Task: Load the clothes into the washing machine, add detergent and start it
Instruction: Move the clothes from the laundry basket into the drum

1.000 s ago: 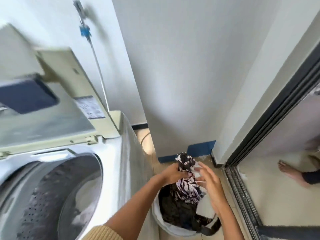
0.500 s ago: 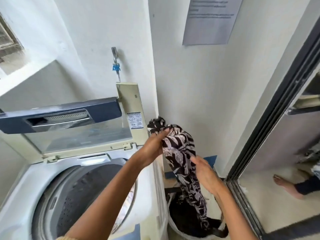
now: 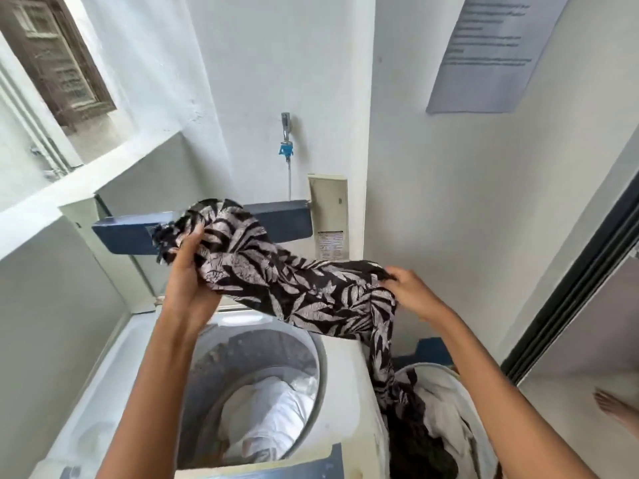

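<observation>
Right hand [image 3: 411, 292] pinches the garment [image 3: 287, 281] over the washer's [image 3: 345, 392] right edge, its tail trailing to the basket [image 3: 439, 371], left hand [image 3: 188, 271] farther back clutches the bunched top by the lid [image 3: 327, 202]; loading, I'd say, and next it wants lowering into the drum [image 3: 214, 361].

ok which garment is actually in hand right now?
The black-and-white leaf-print garment: left hand grips its bunched end, right hand holds it farther along. The white garment lies in the drum, the dark garment in the laundry basket.

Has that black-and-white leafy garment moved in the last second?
Yes. Against the washing machine, the garment rose from the basket and went left, over the tub.
</observation>
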A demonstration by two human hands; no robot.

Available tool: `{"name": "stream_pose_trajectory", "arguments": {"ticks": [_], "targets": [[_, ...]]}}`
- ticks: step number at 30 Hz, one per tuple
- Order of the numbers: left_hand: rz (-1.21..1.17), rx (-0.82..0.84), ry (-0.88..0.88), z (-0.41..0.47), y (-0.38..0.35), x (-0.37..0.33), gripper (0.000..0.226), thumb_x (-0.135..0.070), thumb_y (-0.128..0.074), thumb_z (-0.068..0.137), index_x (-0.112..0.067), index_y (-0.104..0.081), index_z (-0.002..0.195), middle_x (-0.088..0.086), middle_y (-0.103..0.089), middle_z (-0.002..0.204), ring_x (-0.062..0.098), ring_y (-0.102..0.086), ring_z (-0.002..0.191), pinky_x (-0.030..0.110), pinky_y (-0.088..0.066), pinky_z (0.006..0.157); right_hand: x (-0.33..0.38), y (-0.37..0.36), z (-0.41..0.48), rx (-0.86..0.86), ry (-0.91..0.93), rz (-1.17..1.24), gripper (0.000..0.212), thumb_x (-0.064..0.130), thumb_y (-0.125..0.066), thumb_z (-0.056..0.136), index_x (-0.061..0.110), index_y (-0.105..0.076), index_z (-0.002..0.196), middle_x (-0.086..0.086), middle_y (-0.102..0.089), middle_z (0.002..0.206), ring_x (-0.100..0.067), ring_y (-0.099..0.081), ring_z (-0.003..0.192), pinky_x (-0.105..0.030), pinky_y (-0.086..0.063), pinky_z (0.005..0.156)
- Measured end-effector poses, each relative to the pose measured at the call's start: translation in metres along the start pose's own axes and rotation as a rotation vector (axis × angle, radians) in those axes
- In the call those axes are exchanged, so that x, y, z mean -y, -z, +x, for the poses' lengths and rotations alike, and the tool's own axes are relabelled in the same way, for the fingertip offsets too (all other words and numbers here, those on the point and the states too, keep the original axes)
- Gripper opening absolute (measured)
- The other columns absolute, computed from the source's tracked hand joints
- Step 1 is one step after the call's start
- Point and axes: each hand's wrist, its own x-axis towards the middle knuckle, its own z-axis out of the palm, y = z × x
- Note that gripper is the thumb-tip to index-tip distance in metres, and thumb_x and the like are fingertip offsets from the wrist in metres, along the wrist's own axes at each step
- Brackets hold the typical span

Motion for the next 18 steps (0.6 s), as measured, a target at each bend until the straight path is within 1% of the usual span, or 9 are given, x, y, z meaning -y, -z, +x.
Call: {"name": "stream_pose_trajectory", "arguments": {"ticks": [3, 4, 5, 7, 9, 11, 14, 16, 18], "targets": [[0.132, -0.083, -0.015, -0.005, 0.027, 0.004, 0.03, -0.036, -0.055, 0.086, -0.016, -0.078, 0.085, 0.009, -0.074, 0.099, 0.018, -0.071, 0.087, 0.03, -0.059, 0.073, 0.04, -0.01, -0.004, -0.036, 0.096, 0.059, 0.023, 0.008, -0.049, 0.093, 0.025, -0.062, 0.096, -0.019, -0.066, 0.109, -0.035, -0.06, 0.104, -0.042, -0.046, 0.095], [0.189, -0.106, -0.017, -0.008, 0.029, 0.008, 0.033, -0.041, -0.068, 0.074, -0.014, -0.076, 0.092, 0.012, -0.072, 0.106, 0.021, -0.071, 0.091, 0.034, -0.058, 0.079, 0.054, -0.014, -0.006, -0.04, 0.135, 0.093, 0.023, 0.009, -0.05, 0.093, 0.029, -0.062, 0.093, -0.014, -0.068, 0.105, -0.037, -0.058, 0.106, -0.041, -0.046, 0.095], [0.262, -0.107, -0.013, -0.01, 0.03, 0.013, 0.051, -0.045, -0.078, 0.061, -0.013, -0.072, 0.1, 0.014, -0.07, 0.11, 0.024, -0.069, 0.096, 0.038, -0.055, 0.085, 0.067, -0.018, -0.007, -0.032, 0.182, 0.129, 0.024, 0.009, -0.052, 0.092, 0.031, -0.062, 0.09, -0.007, -0.068, 0.098, -0.037, -0.058, 0.105, -0.037, -0.046, 0.093], [0.436, -0.038, 0.003, -0.018, 0.017, 0.027, 0.073, -0.049, -0.079, 0.053, -0.014, -0.063, 0.115, 0.009, -0.07, 0.113, 0.023, -0.067, 0.104, 0.04, -0.049, 0.093, 0.095, -0.027, -0.007, 0.026, 0.276, 0.154, 0.024, 0.007, -0.056, 0.089, 0.03, -0.063, 0.086, 0.001, -0.067, 0.091, -0.031, -0.061, 0.099, -0.033, -0.046, 0.093], [0.687, 0.077, 0.019, -0.025, -0.006, 0.04, 0.069, -0.05, -0.073, 0.062, -0.016, -0.059, 0.12, 0.001, -0.07, 0.113, 0.016, -0.065, 0.107, 0.035, -0.047, 0.096, 0.12, -0.039, -0.008, 0.103, 0.373, 0.101, 0.017, 0.007, -0.06, 0.086, 0.023, -0.066, 0.086, -0.004, -0.068, 0.092, -0.02, -0.058, 0.092, -0.029, -0.043, 0.089], [0.821, 0.096, -0.006, -0.024, -0.03, 0.042, 0.047, -0.038, -0.071, 0.077, -0.014, -0.061, 0.116, 0.002, -0.071, 0.107, 0.015, -0.068, 0.099, 0.028, -0.052, 0.089, 0.137, -0.049, -0.007, 0.157, 0.458, 0.051, 0.009, 0.005, -0.063, 0.083, 0.01, -0.068, 0.089, -0.006, -0.067, 0.089, -0.015, -0.057, 0.086, -0.028, -0.042, 0.085], [0.618, -0.061, -0.1, -0.014, -0.05, 0.022, 0.024, -0.017, -0.059, 0.089, -0.005, -0.063, 0.109, 0.011, -0.071, 0.096, 0.017, -0.07, 0.08, 0.026, -0.058, 0.07, 0.145, -0.047, -0.009, 0.174, 0.525, 0.122, 0.019, 0.004, -0.069, 0.079, 0.009, -0.063, 0.096, -0.004, -0.065, 0.09, -0.013, -0.059, 0.084, -0.028, -0.048, 0.082], [0.513, -0.171, -0.143, -0.009, -0.051, 0.002, 0.025, -0.019, -0.057, 0.09, -0.006, -0.061, 0.11, 0.008, -0.071, 0.093, 0.012, -0.07, 0.071, 0.024, -0.055, 0.062, 0.132, -0.038, -0.01, 0.204, 0.498, 0.101, 0.028, 0.013, -0.073, 0.077, 0.018, -0.055, 0.098, 0.002, -0.06, 0.089, -0.012, -0.056, 0.078, -0.024, -0.05, 0.07], [0.461, -0.238, -0.161, -0.008, -0.046, -0.013, 0.031, -0.028, -0.057, 0.091, -0.008, -0.058, 0.115, 0.007, -0.071, 0.098, 0.012, -0.071, 0.077, 0.023, -0.055, 0.061, 0.101, -0.036, -0.011, 0.299, 0.403, -0.086, 0.042, 0.024, -0.075, 0.076, 0.019, -0.051, 0.11, 0.002, -0.058, 0.101, -0.013, -0.057, 0.085, -0.027, -0.052, 0.076]]}}
